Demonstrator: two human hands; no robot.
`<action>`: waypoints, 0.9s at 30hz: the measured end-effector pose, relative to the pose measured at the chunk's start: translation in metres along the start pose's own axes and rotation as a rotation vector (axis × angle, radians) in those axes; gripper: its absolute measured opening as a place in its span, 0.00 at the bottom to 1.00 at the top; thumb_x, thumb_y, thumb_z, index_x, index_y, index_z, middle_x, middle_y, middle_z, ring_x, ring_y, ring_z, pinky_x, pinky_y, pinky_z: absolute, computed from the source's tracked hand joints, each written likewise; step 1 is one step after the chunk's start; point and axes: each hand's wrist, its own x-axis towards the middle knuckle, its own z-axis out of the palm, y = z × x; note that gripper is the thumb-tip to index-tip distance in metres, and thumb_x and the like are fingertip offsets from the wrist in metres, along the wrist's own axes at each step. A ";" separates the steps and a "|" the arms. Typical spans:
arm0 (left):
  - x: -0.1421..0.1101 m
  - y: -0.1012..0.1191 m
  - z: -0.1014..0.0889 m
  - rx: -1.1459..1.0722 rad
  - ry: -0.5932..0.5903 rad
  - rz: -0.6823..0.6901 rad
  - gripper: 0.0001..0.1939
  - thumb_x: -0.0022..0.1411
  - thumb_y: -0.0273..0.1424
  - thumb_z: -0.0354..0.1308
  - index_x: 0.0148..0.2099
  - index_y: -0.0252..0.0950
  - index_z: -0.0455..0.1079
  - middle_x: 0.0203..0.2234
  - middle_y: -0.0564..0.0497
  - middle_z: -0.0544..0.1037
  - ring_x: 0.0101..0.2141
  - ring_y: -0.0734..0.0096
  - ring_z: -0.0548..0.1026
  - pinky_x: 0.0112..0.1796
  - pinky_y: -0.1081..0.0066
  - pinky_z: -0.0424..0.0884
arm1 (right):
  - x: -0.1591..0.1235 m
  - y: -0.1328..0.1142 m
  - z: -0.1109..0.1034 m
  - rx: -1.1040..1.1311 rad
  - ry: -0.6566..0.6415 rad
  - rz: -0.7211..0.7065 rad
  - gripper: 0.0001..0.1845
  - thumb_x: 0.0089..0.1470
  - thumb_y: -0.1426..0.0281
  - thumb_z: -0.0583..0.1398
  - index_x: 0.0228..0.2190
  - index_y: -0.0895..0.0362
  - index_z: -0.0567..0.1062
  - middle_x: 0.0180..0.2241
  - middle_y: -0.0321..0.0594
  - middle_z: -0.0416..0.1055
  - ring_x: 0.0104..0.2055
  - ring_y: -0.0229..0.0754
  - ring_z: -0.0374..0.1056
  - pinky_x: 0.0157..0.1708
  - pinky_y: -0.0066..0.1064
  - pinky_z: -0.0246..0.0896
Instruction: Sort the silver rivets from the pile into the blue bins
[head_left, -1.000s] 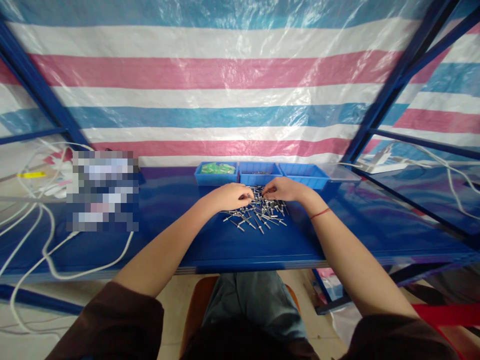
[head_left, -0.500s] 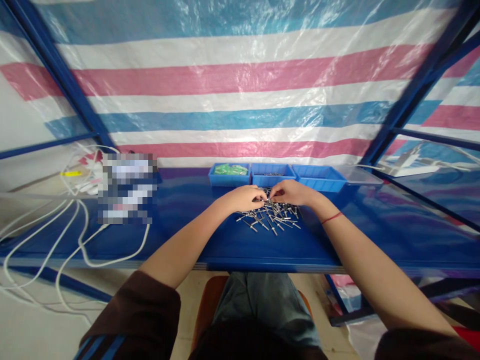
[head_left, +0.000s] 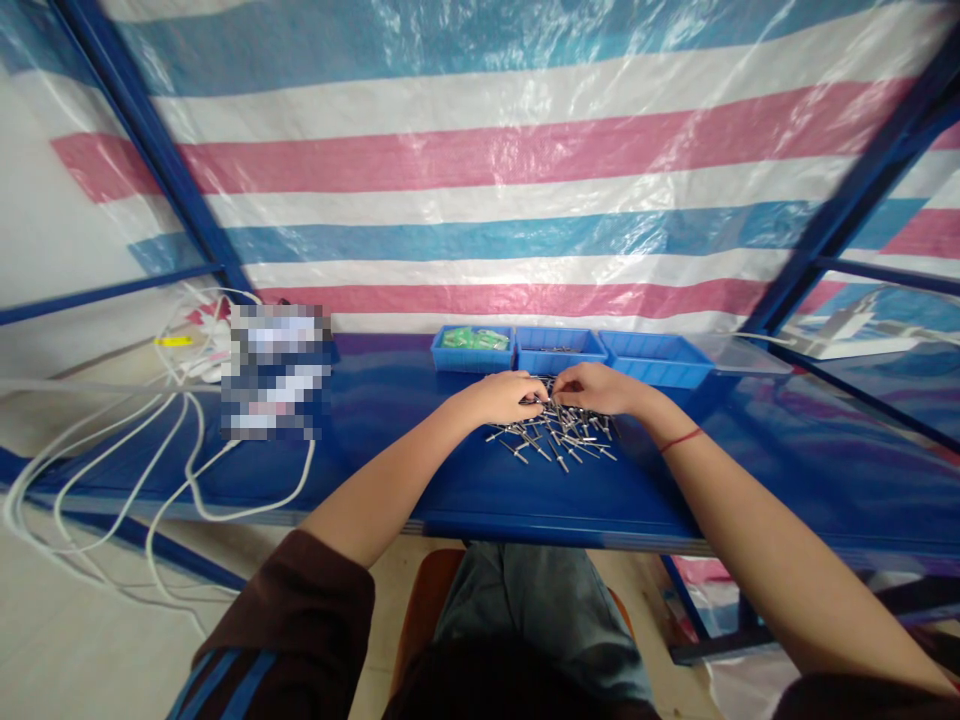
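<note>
A loose pile of silvery blind rivets (head_left: pixel 566 440) lies on the blue tabletop, their thin stems pointing every way. My left hand (head_left: pixel 511 398) rests at the pile's left rear side with its fingers curled in. What those fingers hold, if anything, is hidden. Facing it from the right, my right hand (head_left: pixel 600 388) has thumb and forefinger pinched together over the rivets, with what looks like one rivet at the tips. The fingertips of both hands are close together, and the hands cover the back of the pile.
Behind the hands stand three blue bins: the left bin (head_left: pixel 437 362) holds green packets, the middle bin (head_left: pixel 525 364) some small metal pieces, the right bin (head_left: pixel 660 374) shows a bare floor. White cables (head_left: pixel 196 480) hang at the left near blurred items. A power strip (head_left: pixel 847 335) lies far right.
The camera view has shifted slightly, so everything sits a little further right. Both hands stay over the rivet pile, with only small finger movements.
</note>
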 end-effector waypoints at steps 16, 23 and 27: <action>0.007 0.012 0.002 -0.183 0.664 -0.071 0.06 0.63 0.33 0.55 0.40 0.36 0.69 0.32 0.51 0.77 0.31 0.73 0.73 0.34 0.72 0.68 | 0.015 -0.028 0.016 0.594 0.635 0.169 0.14 0.47 0.58 0.56 0.26 0.56 0.67 0.22 0.35 0.63 0.26 0.37 0.58 0.29 0.30 0.54; 0.005 0.017 -0.004 -0.234 0.762 -0.044 0.04 0.64 0.30 0.55 0.38 0.36 0.69 0.33 0.51 0.77 0.30 0.75 0.73 0.35 0.73 0.68 | 0.008 -0.044 0.011 0.860 0.529 0.203 0.14 0.46 0.58 0.57 0.26 0.56 0.66 0.24 0.35 0.63 0.25 0.35 0.57 0.25 0.28 0.49; 0.005 0.016 -0.006 -0.243 0.821 -0.082 0.05 0.63 0.29 0.56 0.41 0.36 0.69 0.35 0.50 0.77 0.32 0.74 0.73 0.36 0.72 0.68 | 0.005 -0.048 0.009 0.903 0.482 0.187 0.15 0.45 0.57 0.58 0.27 0.57 0.67 0.28 0.37 0.66 0.27 0.34 0.59 0.24 0.27 0.49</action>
